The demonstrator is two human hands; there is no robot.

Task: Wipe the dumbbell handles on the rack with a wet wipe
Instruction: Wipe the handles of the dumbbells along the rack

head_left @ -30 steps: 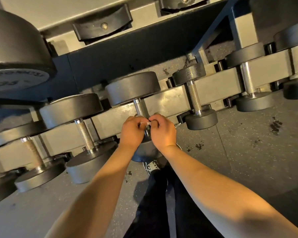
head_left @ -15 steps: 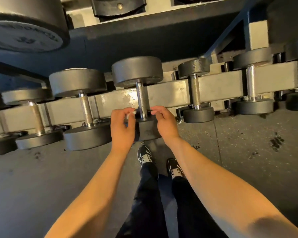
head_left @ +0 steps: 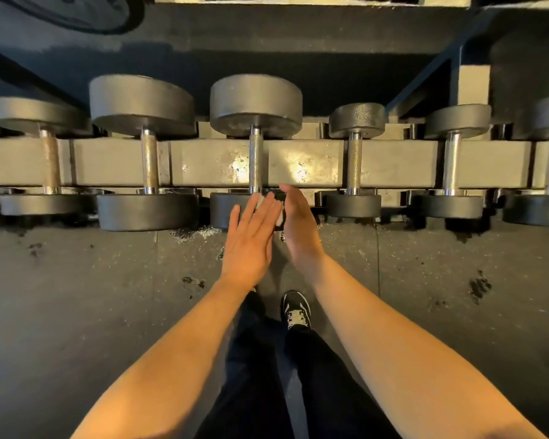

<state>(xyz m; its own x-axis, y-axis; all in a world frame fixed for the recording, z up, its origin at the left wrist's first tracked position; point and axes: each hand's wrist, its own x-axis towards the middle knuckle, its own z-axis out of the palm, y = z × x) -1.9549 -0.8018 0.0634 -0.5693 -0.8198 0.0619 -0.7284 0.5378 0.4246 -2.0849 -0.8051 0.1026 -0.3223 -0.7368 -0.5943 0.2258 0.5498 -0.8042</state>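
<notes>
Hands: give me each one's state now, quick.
Left hand: open, straight fingers pressing the wet wipe.
Right hand: open, fingers straight, wipe sandwiched against its palm.

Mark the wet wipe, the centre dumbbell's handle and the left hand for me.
wet wipe (head_left: 279, 210): head view, white patch between the hands.
centre dumbbell's handle (head_left: 255, 160): head view, knurled mid-shaft.
left hand (head_left: 251, 237): head view, back of hand.
</notes>
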